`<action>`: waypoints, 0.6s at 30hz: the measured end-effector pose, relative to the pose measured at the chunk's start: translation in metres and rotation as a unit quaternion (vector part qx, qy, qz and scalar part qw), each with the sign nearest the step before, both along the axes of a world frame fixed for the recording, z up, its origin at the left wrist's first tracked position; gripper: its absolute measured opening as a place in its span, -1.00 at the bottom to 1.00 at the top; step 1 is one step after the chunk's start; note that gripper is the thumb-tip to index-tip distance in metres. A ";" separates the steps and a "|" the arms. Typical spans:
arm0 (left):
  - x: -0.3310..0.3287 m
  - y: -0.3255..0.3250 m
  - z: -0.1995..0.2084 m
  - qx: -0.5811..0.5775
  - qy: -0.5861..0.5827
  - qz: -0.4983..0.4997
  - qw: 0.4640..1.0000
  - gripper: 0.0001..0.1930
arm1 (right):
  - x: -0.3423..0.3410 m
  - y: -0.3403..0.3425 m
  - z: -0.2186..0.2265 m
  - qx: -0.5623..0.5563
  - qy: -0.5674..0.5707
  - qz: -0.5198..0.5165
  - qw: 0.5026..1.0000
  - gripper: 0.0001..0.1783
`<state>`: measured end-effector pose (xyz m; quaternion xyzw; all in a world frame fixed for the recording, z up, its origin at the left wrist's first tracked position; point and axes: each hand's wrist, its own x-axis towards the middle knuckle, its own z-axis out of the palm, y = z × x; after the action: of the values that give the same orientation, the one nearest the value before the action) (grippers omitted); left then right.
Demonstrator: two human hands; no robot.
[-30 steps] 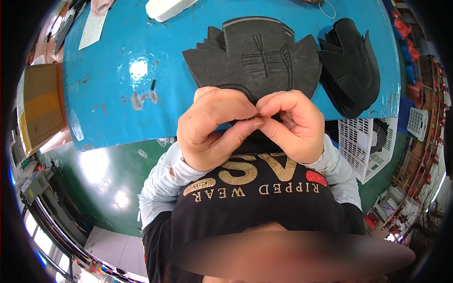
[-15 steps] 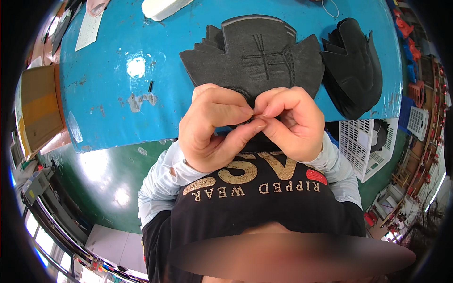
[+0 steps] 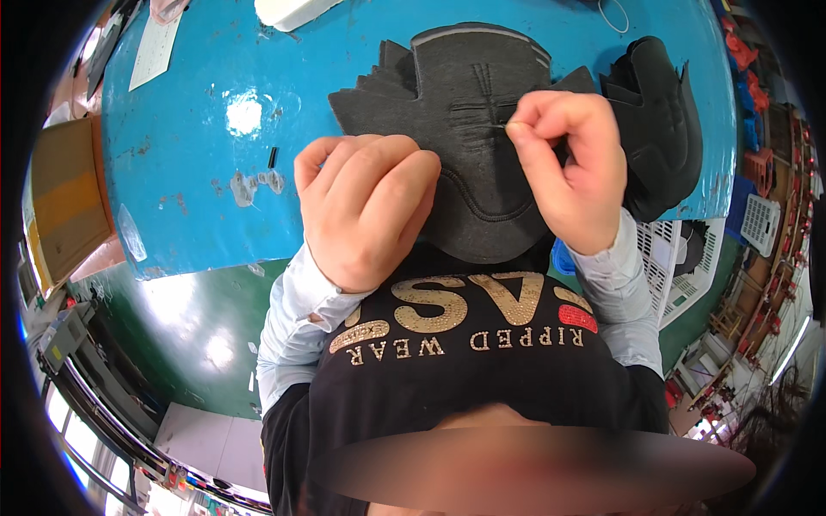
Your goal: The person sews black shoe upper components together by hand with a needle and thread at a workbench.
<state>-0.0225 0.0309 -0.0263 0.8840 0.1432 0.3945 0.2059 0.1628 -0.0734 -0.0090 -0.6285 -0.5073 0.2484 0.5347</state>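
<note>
A stack of dark grey molded felt-like pieces (image 3: 465, 198) lies at the table's near edge, with raised stitched-looking lines and a curved braided ridge on the top one. My left hand (image 3: 370, 206) is curled closed over the stack's left side; anything inside its fingers is hidden. Over the right part of the stack, my right hand (image 3: 572, 163) pinches thumb and forefinger together. A thin light sliver shows at that pinch, too fine to name.
A second stack of black molded pieces (image 3: 658, 129) lies to the right on the blue table (image 3: 198, 172). A short black stick (image 3: 272, 157) and clear plastic scraps (image 3: 245, 187) are at left. A cardboard box (image 3: 69, 193) stands beyond the left edge, a white plastic crate (image 3: 662, 258) below right.
My hands have come apart from their shared pinch. The right hand has moved up and right, the left slightly left, uncovering the lower part of the grey stack.
</note>
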 end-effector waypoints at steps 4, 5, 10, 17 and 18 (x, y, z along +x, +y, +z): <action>0.002 0.002 -0.001 0.036 0.044 0.027 0.998 -0.68 | 0.003 0.012 -0.009 0.021 -0.185 0.007 0.982 -0.75; 0.002 0.002 0.000 0.034 0.055 0.025 0.998 -0.68 | 0.003 0.013 -0.009 0.020 -0.185 0.008 0.983 -0.75; 0.002 -0.001 0.004 0.055 0.091 0.038 0.994 -0.64 | 0.001 0.015 -0.011 0.021 -0.206 0.011 0.978 -0.72; 0.015 -0.001 0.015 0.089 0.204 0.039 0.974 -0.58 | 0.000 0.016 -0.006 0.029 -0.259 -0.007 0.965 -0.73; 0.015 -0.001 0.014 0.089 0.204 0.039 0.974 -0.58 | -0.001 0.013 -0.004 0.046 -0.216 -0.028 0.975 -0.72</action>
<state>-0.0075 0.0298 -0.0119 0.9543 0.1807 0.2251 0.0770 0.1621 -0.0601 -0.0130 -0.6561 -0.6039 0.0679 0.4475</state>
